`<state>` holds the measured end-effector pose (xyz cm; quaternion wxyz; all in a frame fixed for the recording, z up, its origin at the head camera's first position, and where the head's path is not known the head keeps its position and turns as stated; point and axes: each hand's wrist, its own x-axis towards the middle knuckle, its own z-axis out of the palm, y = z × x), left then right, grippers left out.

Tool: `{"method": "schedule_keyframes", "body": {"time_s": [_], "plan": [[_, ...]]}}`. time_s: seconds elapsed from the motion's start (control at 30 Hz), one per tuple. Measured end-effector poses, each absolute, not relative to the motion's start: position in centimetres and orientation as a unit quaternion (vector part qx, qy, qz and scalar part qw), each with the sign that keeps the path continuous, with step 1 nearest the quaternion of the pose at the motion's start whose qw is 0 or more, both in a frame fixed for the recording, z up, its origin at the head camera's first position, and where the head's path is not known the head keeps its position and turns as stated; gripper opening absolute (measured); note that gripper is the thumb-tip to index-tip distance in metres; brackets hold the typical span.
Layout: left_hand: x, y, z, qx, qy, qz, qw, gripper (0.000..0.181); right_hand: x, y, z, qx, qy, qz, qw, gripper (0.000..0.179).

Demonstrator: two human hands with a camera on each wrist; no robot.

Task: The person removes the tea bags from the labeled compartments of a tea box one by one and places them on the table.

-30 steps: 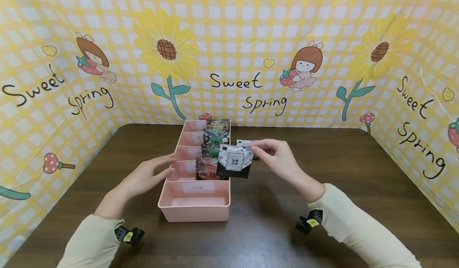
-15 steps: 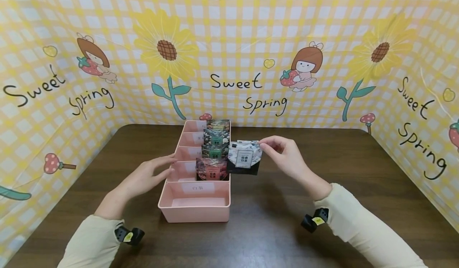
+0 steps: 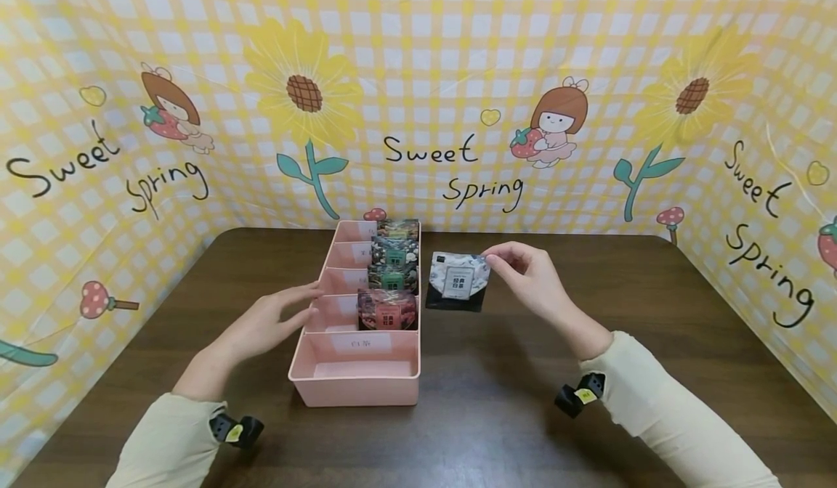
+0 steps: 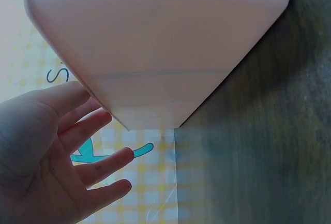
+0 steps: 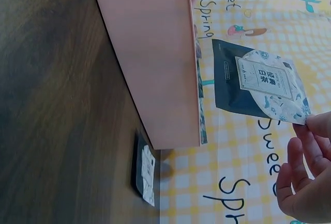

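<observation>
My right hand (image 3: 532, 277) pinches a white and black tea sachet (image 3: 459, 282) by its upper right corner, between thumb and forefinger. The sachet hangs upright just right of a long pink divided box (image 3: 356, 392), printed front facing me. My left hand (image 3: 258, 321) rests its fingertips against the box's left rim, its fingers loosely extended in the left wrist view. Inside the box, a red sachet (image 3: 387, 311) stands in the second compartment from the front, with green sachets (image 3: 392, 278) and others behind. The labelled front compartment holds nothing.
Another white and black sachet (image 5: 146, 171) lies on the brown table (image 3: 497, 401) by the box's far right end. In the head view the held sachet hides it. A yellow checked cloth (image 3: 418, 74) encloses the table's back and sides.
My right hand has carried the sachet rightward and slightly back, from over the box's right rim to beside it. The red sachet is now uncovered. My left hand stays at the rim.
</observation>
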<state>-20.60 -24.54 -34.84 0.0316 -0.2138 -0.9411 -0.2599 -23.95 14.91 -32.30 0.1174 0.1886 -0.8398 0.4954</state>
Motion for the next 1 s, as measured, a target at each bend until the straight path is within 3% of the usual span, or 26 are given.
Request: {"method": "schedule_keyframes", "body": {"time_s": [1.0], "plan": [[-20.6,-24.6,-35.0,-0.209,-0.942,-0.261,0.026,0.038,-27.7,18.6,-33.6,0.125,-0.857,0.480,0.140,0.028]]}}
